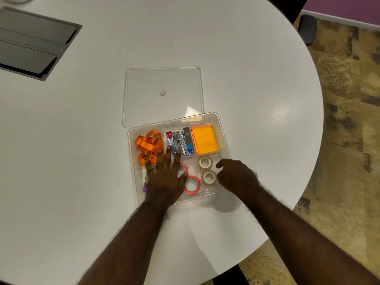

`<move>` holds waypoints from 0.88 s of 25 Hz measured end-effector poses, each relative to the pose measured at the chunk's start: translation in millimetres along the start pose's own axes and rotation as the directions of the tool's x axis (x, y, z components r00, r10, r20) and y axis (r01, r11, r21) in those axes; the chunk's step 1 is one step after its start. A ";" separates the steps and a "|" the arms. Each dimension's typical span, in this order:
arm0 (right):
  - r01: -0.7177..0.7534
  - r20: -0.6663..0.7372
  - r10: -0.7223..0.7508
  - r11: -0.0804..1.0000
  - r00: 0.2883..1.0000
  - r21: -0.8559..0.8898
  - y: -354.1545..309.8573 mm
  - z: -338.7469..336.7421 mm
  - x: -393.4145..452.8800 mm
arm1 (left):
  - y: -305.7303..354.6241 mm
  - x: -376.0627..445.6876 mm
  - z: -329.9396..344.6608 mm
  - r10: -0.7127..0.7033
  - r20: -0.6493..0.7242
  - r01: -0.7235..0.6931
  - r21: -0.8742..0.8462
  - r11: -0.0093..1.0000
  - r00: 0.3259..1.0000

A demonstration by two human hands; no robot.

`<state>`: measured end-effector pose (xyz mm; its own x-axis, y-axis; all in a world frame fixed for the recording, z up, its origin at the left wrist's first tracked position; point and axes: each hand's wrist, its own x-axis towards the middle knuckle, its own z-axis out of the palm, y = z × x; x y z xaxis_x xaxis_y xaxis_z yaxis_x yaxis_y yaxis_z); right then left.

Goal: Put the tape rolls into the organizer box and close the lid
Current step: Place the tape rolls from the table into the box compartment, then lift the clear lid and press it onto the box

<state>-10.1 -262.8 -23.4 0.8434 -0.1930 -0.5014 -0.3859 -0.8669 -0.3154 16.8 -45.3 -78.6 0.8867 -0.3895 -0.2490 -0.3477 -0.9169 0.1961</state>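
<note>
The left hand (164, 177) lies flat, fingers spread, empty, over the clear plastic organizer box (223, 128); pink-rimmed tape rolls (192, 184) sit beside its thumb. Two beige tape rolls (209, 177), light and stiff, sit just left of the loosely curled, empty right hand (236, 177). Beyond both hands the clear flat lid (164, 79) probably lifts easiest by its edges, with open table around.

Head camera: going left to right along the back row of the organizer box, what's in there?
Orange ribbon → staplers → orange sticky notes. The clear lid lies on the table behind the box, still off.
</note>
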 end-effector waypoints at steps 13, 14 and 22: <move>0.255 -0.362 -0.219 0.965 0.906 0.053 -26.3 -60.3 101.4 | -54.2 43.7 -83.7 -0.109 -0.275 0.080 -0.115 0.990 0.955; 0.233 -0.330 -0.214 0.972 0.920 0.021 -29.0 -62.1 111.7 | -68.9 51.4 -90.1 -0.156 -0.283 0.122 -0.132 0.984 0.946; 0.062 0.014 -0.065 0.986 0.998 0.154 -56.0 -58.4 170.9 | -155.6 106.6 -86.3 -0.499 -0.031 0.430 -0.462 0.776 0.866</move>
<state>177.4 -274.1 -44.4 0.8614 -0.1297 -0.4911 -0.3856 -0.7963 -0.4660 191.7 63.3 -53.9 0.9509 0.1224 -0.2842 0.2523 -0.8383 0.4834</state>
